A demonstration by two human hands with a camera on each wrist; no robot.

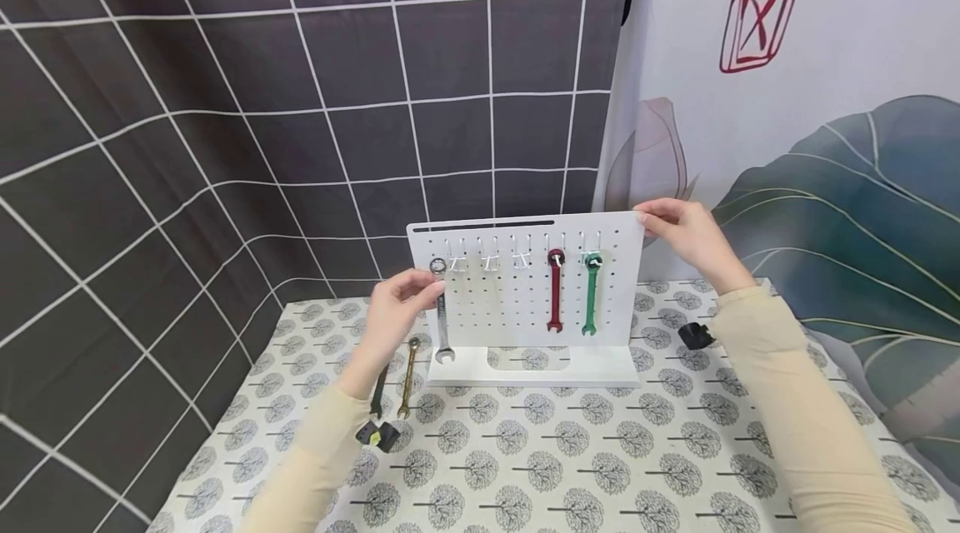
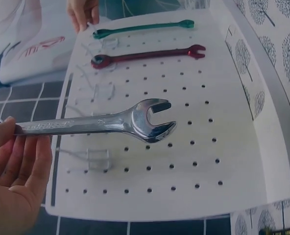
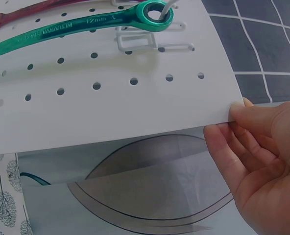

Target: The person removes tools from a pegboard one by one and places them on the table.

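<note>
My left hand (image 1: 405,304) pinches a silver combination wrench (image 2: 91,124) near its ring end, in front of the left side of a white pegboard (image 1: 517,300). The wrench's open jaw points down in the head view. At the board's top right corner, my right hand (image 3: 262,156) pinches the edge between thumb and fingers. A red wrench (image 1: 555,291) and a green wrench (image 1: 591,296) hang by their ring ends from hooks on the right half. White wire hooks (image 1: 490,258) to their left carry nothing.
On the tree-print tablecloth (image 1: 540,466), left of the board's base, lie a gold wrench (image 1: 408,379) and a dark wrench (image 1: 379,391), partly hidden by my left wrist. A dark grid curtain (image 1: 360,100) stands behind, with a printed white cloth (image 1: 697,25) at right.
</note>
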